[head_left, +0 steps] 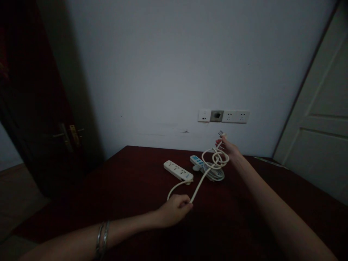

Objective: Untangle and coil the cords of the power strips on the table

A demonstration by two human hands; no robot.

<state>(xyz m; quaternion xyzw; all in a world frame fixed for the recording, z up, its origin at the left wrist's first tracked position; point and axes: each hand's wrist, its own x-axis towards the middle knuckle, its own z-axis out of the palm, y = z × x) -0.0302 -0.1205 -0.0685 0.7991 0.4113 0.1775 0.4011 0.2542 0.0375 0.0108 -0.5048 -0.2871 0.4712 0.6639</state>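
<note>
My left hand is closed on a white cable low over the dark red table. The cable runs back to a white power strip lying on the table. My right hand is raised toward the wall, pinching the cable's plug, with loose coils hanging under the fingers. The plug sits just below the row of wall sockets.
A second white and blue power strip with its bundled cord lies behind the coils. A dark wooden door with a brass handle stands open at left. At right is a white door.
</note>
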